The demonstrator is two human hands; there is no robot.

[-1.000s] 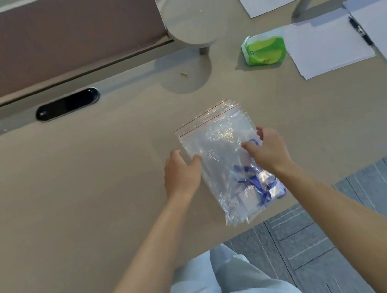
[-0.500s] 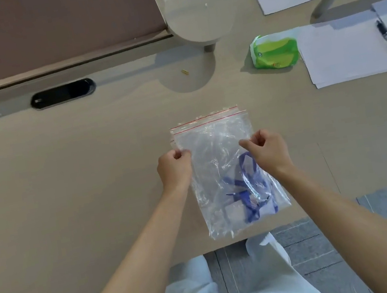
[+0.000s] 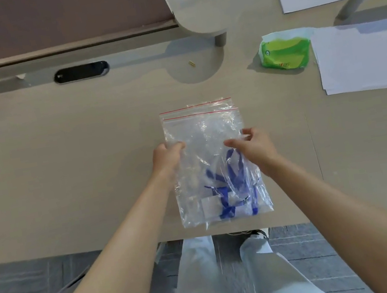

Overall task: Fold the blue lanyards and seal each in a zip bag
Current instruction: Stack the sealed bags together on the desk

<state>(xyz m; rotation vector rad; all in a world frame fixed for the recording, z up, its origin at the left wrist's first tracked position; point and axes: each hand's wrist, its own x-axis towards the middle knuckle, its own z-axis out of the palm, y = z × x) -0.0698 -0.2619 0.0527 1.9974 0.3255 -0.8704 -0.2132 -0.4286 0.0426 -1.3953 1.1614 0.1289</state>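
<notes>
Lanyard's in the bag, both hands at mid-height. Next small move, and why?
Probably slide both hands up to the red-lined zip strip and press it closed: the blue fabric lanyard already sits low in the clear plastic zip bag, while left hand and right hand hold its sides.

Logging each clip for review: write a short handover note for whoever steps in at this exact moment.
Left hand grips the zip bag at its left edge. Right hand pinches its right side.
The bag lies on the desk near the front edge, the blue lanyard bunched in its lower half.
Done: lanyard is in the bag.
Left: I cannot tell whether the red-lined zip is closed; press it shut.
</notes>
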